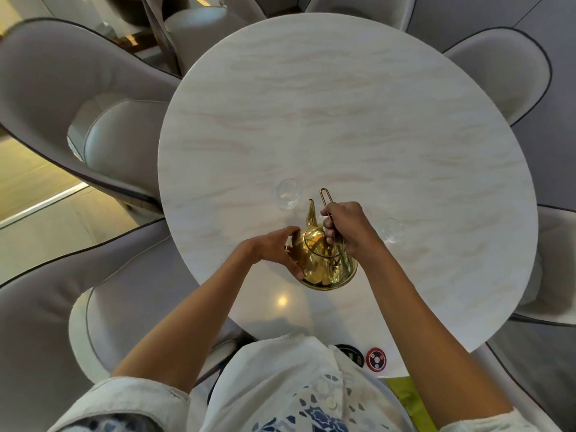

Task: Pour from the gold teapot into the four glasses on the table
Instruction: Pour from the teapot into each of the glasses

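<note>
A shiny gold teapot (321,263) sits low over the near middle of the round marble table (358,126), its spout pointing away from me towards a clear glass (288,194). My right hand (346,230) grips the thin wire handle above the pot. My left hand (277,249) presses against the pot's left side, fingers curved around its body. A second clear glass (391,230) stands just right of my right hand. Only these two glasses show; the hands and pot may hide others. Whether the pot rests on the table or is lifted is unclear.
Grey upholstered chairs (78,98) ring the table on all sides. Two round dark coasters (375,358) lie at the table's near edge by my white shirt. A green item (405,397) shows below the table edge on the right.
</note>
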The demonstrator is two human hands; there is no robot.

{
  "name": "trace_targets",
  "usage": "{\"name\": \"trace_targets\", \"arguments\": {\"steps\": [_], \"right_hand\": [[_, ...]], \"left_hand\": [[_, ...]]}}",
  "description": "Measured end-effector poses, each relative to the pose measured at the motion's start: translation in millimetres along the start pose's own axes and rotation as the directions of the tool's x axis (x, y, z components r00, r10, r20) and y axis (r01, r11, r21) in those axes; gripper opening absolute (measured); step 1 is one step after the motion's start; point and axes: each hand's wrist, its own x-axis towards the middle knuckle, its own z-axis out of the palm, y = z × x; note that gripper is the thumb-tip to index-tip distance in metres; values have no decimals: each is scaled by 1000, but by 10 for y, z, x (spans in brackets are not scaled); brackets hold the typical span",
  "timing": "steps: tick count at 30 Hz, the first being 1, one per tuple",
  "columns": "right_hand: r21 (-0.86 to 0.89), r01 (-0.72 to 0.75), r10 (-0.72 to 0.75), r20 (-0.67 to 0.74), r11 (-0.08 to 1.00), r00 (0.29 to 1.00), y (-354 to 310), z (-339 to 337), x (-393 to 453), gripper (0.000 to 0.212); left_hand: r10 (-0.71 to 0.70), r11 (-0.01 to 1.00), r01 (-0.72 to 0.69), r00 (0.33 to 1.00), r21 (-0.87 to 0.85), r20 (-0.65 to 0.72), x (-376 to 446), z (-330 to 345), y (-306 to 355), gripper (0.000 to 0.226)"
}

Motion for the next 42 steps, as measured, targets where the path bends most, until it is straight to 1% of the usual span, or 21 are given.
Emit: {"name": "trace_targets", "arguments": {"steps": [4, 9, 11, 13, 17, 20, 26, 30, 35, 42], "right_hand": [[-3, -4, 4, 38, 1000, 999, -83, 157, 15, 18], [-6, -16, 17, 61, 1000, 998, -200, 302, 67, 17], [-3, -25, 26, 74, 1000, 997, -244, 350, 94, 15], [-10, -35, 36, 79, 999, 996, -285, 383, 118, 13], [-15, -50, 51, 83, 999, 995, -344, 414, 181, 9], [-22, -59, 60, 74, 998, 995, -372, 429, 233, 11], [-28, -71, 72, 72, 997, 995, -426, 459, 306, 11], [-43, -74, 77, 74, 996, 994, -442, 463, 337, 12], [-49, -89, 93, 83, 995, 992, -445, 460, 372, 14], [-60, -101, 105, 77, 993, 992, -428, 442, 429, 17]], "left_hand": [[-14, 1000, 13, 1000, -18, -20, -98, -127, -117, 116], [-51, 997, 50, 998, -54, -27, -146, -233, -246, 134], [-46, 996, 45, 999, -71, -17, -137, -255, -284, 134], [-42, 995, 41, 999, -94, -10, -128, -265, -304, 130], [-17, 990, 17, 1000, -143, 5, -158, -274, -277, 115], [-3, 985, 5, 1000, -172, 14, -174, -284, -260, 104], [8, 984, -6, 1000, -180, 10, -151, -322, -264, 104], [-2, 983, 5, 1000, -183, 17, -136, -337, -271, 92], [-10, 981, 13, 1000, -194, 20, -130, -327, -263, 85], [-5, 982, 9, 1000, -188, 21, -94, -314, -262, 84]]}}
